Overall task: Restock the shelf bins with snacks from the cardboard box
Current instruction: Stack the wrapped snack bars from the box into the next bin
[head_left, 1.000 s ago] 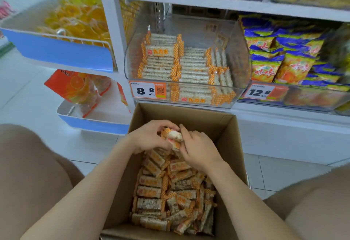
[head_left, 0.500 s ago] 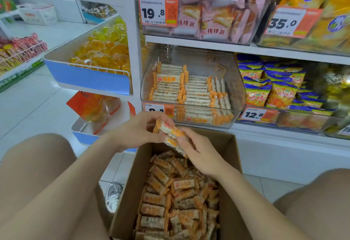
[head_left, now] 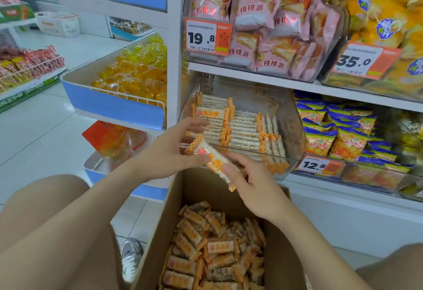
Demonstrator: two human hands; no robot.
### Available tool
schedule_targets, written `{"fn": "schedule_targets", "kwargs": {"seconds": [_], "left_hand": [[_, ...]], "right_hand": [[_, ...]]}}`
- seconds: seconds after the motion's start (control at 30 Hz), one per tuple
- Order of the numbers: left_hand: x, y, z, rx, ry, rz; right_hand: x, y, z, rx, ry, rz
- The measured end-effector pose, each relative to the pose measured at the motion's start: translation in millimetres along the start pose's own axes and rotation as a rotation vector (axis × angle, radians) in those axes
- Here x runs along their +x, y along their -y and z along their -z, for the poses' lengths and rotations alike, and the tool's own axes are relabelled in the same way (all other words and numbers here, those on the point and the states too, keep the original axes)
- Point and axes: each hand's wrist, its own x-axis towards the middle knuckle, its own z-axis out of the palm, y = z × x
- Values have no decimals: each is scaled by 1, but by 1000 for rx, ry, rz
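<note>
In the head view, the left hand [head_left: 169, 152] and the right hand [head_left: 254, 184] are both grasping a small stack of snack bars [head_left: 211, 156], the left curling round its upper end, the right pinching its lower end. The stack is hanging tilted above the far wall of the cardboard box [head_left: 199, 189], just in front of the clear shelf bin [head_left: 251, 93], where matching rows of bars [head_left: 242, 129] are lying. Loose bars [head_left: 212, 250] are filling the box bottom. A 12.8 price tag [head_left: 314, 165] is sitting right of the bin.
</note>
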Motion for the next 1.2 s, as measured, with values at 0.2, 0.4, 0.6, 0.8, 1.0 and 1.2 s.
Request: {"fn": "schedule_targets", "kwargs": {"seconds": [0.2,0.4,0.6,0.8,1.0,1.2], "left_hand": [[36,32,3,447,-497,175],[60,40,3,595,-448,228],[71,43,12,583,-470,275],[79,47,20,567,-443,308],[78,48,15,569,-463,276],[78,46,11,586,-480,286]], "right_hand": [[71,-6,24,-305,-425,-62],[151,-26,24,-693,-121,-96],[199,-30,3,-749,-8,-68],[207,-47,-19,-494,-167,-228],[215,-38,-24,-181,-96,-308],[218,-42,-22,-338,7,-333]]}}
